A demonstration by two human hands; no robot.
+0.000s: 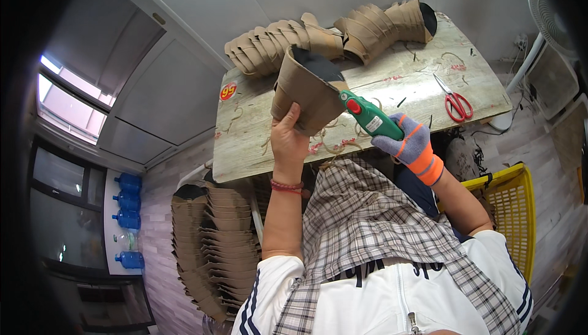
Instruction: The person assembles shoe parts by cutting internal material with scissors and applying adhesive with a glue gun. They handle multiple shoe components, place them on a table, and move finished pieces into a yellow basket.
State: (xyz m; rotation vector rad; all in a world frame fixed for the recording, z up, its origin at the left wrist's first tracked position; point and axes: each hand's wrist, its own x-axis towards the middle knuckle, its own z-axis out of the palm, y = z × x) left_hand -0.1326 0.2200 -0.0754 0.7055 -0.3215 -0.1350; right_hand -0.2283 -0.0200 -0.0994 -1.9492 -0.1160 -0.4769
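Note:
My left hand (289,140), bare with a red bracelet at the wrist, grips a tan curved piece with a dark lining (308,98), which looks like a boot shaft. Its thumb lies on the tan outside; the other fingers are hidden behind. In a grey and orange glove, my right hand (409,142) is wrapped round a green handheld electric cutter (372,118) with a red button. The cutter's front end meets the right edge of the tan piece; its blade is too small to make out.
Stacked tan pieces (269,47) and another nested row (389,25) lie along the table's (257,151) far side. Red-handled scissors (456,103) rest at right among scraps. More stacked pieces (226,237) stand low left; a yellow basket (517,212) is at right.

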